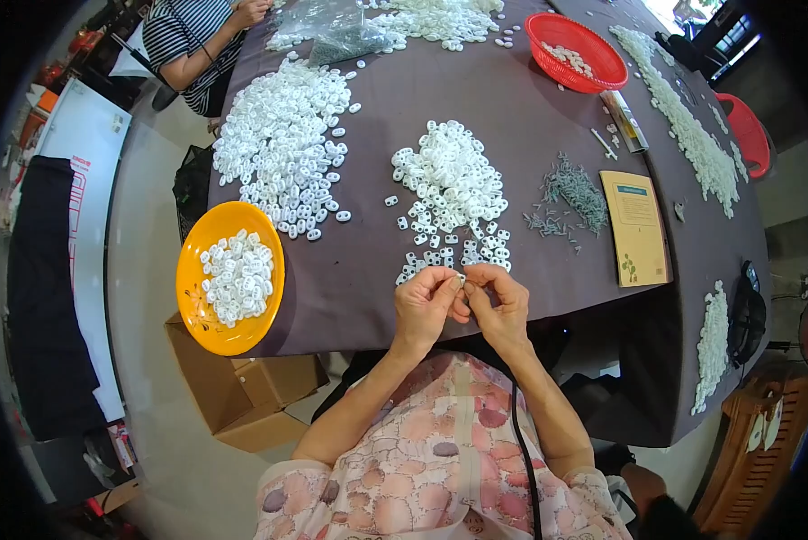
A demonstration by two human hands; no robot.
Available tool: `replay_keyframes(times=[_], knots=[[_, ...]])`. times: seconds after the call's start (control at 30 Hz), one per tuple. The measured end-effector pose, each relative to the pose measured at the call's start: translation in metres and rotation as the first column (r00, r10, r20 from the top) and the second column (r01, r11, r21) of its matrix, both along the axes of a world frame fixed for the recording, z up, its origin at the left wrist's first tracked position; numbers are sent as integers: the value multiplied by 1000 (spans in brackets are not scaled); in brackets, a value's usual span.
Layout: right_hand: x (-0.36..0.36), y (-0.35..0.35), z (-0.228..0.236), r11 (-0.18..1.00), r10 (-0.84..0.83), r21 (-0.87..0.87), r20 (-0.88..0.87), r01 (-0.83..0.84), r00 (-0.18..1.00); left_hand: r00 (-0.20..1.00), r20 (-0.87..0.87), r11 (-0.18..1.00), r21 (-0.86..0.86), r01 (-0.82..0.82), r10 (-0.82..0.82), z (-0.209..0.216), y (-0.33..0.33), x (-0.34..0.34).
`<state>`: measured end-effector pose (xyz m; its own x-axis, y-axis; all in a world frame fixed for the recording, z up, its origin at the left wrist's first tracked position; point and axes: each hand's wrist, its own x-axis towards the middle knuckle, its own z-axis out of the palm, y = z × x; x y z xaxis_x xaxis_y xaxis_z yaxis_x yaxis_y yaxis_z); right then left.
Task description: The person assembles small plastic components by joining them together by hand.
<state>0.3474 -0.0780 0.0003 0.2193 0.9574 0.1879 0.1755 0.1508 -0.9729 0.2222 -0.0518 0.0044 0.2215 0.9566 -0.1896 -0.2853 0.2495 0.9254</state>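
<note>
My left hand (425, 306) and my right hand (501, 310) meet in a pinch over the table's near edge. Between their fingertips is a small white plastic piece (462, 278), mostly covered by the fingers. Whether my right fingers also hold a grey pin cannot be made out. Just beyond my hands lie scattered white two-holed plastic pieces (451, 238), which run back into a heap (449, 169). To the right of that heap is a loose pile of thin grey pins (575, 193).
An orange plate (193, 310) of white pieces sits at the left edge, below a larger white pile (282, 135). A yellow booklet (636, 225) and red basket (611, 72) are on the right. An open cardboard box (260, 405) stands below; another person (193, 45) sits far left.
</note>
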Motion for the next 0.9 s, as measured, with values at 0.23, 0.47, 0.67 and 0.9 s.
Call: replay_keyframes(times=[0.23,0.47,0.67,0.9], knots=[[2,-1,1,1000,-12,-5,29,12,1000,982,-191,989,148,29,0,-2,-2,3],[1,-2,-8,996,-6,-87,-3,5,1000,982,-187,994,107,-9,29,-9,-3,5],[-5,0,-7,995,-1,-92,-372,-36,928,998,38,996,-73,-45,48,-9,2,0],[-2,0,-8,980,-2,-193,-292,-57,956,998,47,997,-79,-28,32,-7,2,1]])
